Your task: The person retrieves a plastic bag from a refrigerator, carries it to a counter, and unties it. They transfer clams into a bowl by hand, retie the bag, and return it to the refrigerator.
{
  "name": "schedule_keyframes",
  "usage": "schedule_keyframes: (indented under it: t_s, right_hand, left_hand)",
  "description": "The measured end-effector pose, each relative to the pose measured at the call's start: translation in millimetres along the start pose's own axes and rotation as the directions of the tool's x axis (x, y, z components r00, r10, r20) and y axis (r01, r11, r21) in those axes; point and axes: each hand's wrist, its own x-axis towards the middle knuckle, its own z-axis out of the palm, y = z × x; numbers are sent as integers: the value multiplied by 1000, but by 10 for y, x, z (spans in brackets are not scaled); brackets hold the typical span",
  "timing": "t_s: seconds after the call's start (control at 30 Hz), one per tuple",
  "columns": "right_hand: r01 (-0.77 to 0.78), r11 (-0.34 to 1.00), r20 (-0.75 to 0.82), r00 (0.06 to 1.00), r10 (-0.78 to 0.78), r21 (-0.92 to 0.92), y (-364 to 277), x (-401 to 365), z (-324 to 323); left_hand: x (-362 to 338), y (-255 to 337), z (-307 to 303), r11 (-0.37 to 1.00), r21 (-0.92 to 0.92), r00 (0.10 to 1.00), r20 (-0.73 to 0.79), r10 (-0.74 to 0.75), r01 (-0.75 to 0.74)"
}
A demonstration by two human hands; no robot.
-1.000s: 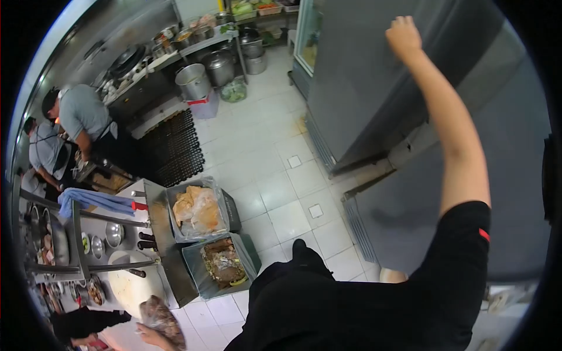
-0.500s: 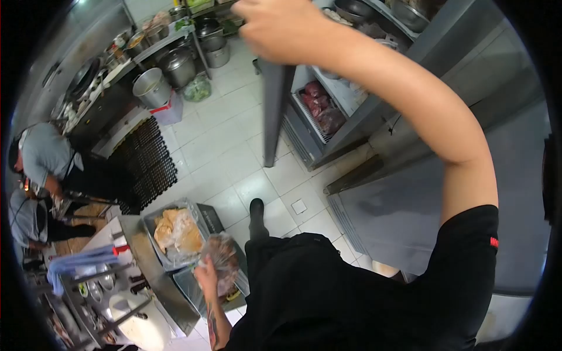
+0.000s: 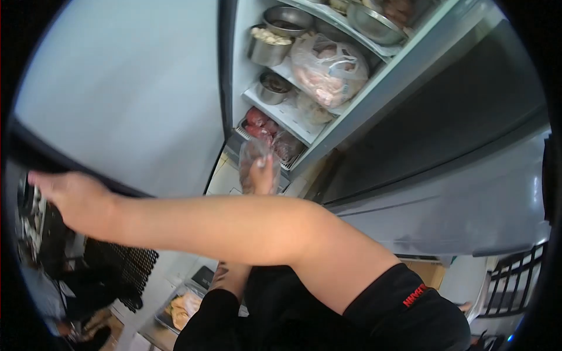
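Note:
Clear plastic bag (image 3: 250, 161), its contents hard to make out, is in my left hand (image 3: 263, 176), just in front of the fridge's lowest level. There a white basket (image 3: 288, 164) holds bags of red meat (image 3: 257, 121). My right arm stretches across the view to the left, and my right hand (image 3: 73, 199) is at the edge of the wide-open fridge door (image 3: 129, 88); its fingers are bent round that edge. On the shelves above stand a large bag of pale meat (image 3: 328, 76) and metal pots (image 3: 270, 50).
A co-worker (image 3: 38, 292) is at the lower left beside a black floor mat (image 3: 126, 263). A bin with yellowish food (image 3: 184, 307) stands low, near my body. Closed grey doors (image 3: 433, 205) fill the right side. A black rack (image 3: 515, 281) is at the lower right.
The fridge door has swung wide open to the left with my right hand. My left hand has moved from the bins up to the fridge with the bag. The view has turned toward the shelves.

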Motion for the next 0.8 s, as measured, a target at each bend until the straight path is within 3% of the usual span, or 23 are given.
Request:
schedule_keyframes:
  t_s: [0.03, 0.07, 0.1, 0.13, 0.17, 0.2, 0.23, 0.27, 0.3, 0.33, 0.37, 0.43, 0.47, 0.5, 0.57, 0.6, 0.63, 0.73, 0.77, 0.8]
  right_hand:
    - [184, 972, 79, 982, -174, -149, 154, -65, -50]
    - [204, 646, 114, 977, -179, -735, 294, -94, -73]
    - [-234, 869, -113, 972, 205, -437, -369, 158, 79]
    - [-615, 788, -167, 779, 604, -16, -961, 370, 307]
    - [-281, 944, -60, 954, 295, 173, -346, 42, 123]
    - [71, 920, -20, 997, -69, 386, 342, -297, -114]
    - [65, 923, 46, 998, -52, -379, 22, -113, -47]
    - [165, 860, -47, 976, -214, -484, 517, -366, -57]
    - [140, 943, -58, 985, -164, -302, 448, -382, -61]
    - [103, 989, -58, 992, -110, -106, 357, -395, -84]
    - [111, 987, -48, 992, -117, -116, 408, -449, -79]
    - [252, 964, -111, 964, -242, 83, 566, -585, -117]
    - [226, 972, -108, 970, -217, 72, 554, -630, -136]
    - [190, 981, -97, 978, -185, 39, 511, -644, -147]
    - [128, 992, -81, 988, -129, -19, 450, -646, -181]
    - [100, 994, -79, 991, -104, -51, 422, -632, -188]
    - [74, 991, -72, 994, -82, -113, 387, -609, -213]
    - [5, 870, -31, 999, -23, -494, 228, -578, -283]
    - [-46, 983, 18, 999, 50, -179, 197, -697, -370]
    - [-104, 982, 76, 993, 93, 159, 240, -814, -461]
  left_hand:
    - [274, 84, 284, 998, -62, 1000, -5, 25, -26]
    - [511, 233, 556, 990, -130, 999, -16, 51, -53]
    - [657, 496, 787, 986, -157, 998, 12, 55, -53]
    - [774, 713, 968, 981, -186, 998, 40, 57, -49]
    - [926, 746, 1117, 980, -194, 997, 58, 58, -46]
    - [1042, 778, 1240, 946, -323, 976, 203, 85, -16]
    - [1125, 797, 1332, 896, -442, 933, 334, 132, 32]
    - [1240, 659, 1384, 893, -449, 927, 349, 138, 36]
    - [1416, 384, 1418, 940, -47, 874, 356, 332, -338]
    - [1547, 111, 1481, 690, 345, 760, 437, 481, -636]
    - [1552, -67, 1541, 911, 260, 852, 500, 157, -321]
    - [1471, -218, 1595, 920, 273, 843, 528, 100, -280]
    - [1394, -296, 1617, 927, 298, 838, 545, 32, -230]
    - [1314, -357, 1643, 928, 298, 837, 547, 26, -224]
    - [1215, -432, 1559, 977, 88, 866, 483, 126, -192]
    - [1052, -299, 1468, 953, 228, 888, 453, 79, -201]
    - [896, -336, 1413, 964, 177, 898, 426, 107, -199]
    - [262, -671, 1081, 967, 112, 900, 402, 166, -229]
    - [-17, -859, 856, 986, 57, 896, 428, 120, -159]
    - [-332, -1213, 612, 996, 2, 890, 449, 79, -89]
